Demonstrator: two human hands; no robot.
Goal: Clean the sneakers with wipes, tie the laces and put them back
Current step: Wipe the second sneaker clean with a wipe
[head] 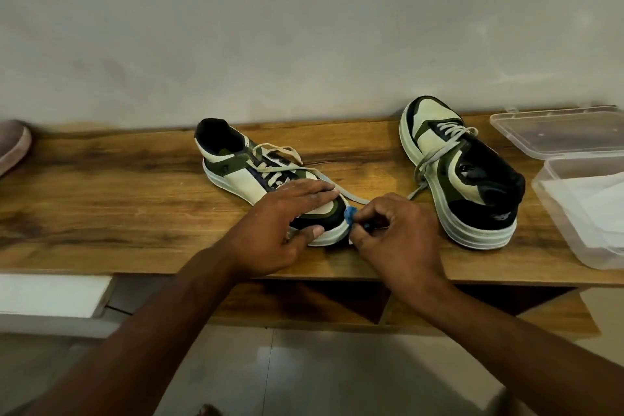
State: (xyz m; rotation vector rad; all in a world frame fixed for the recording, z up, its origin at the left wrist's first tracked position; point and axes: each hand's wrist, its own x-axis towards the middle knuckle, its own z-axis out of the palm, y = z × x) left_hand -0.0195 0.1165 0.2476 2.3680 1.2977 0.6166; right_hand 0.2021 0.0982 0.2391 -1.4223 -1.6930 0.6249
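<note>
Right hand (393,230): fingers pinched on a small blue wipe (350,214), pressed at the toe edge of the near sneaker (270,179).
Left hand (287,216): spread flat, pinning that toe to the wooden shelf (135,213).
Advice: press firmly; rub short strokes along the white sole.
Second sneaker (462,172): just right, laces untied.

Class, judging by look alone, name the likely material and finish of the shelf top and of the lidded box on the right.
Shelf top: wood or wood-look laminate, smooth and slightly glossy; brown grain streaks show. Lidded box: clear, thin plastic; its contents show through the walls.
</note>
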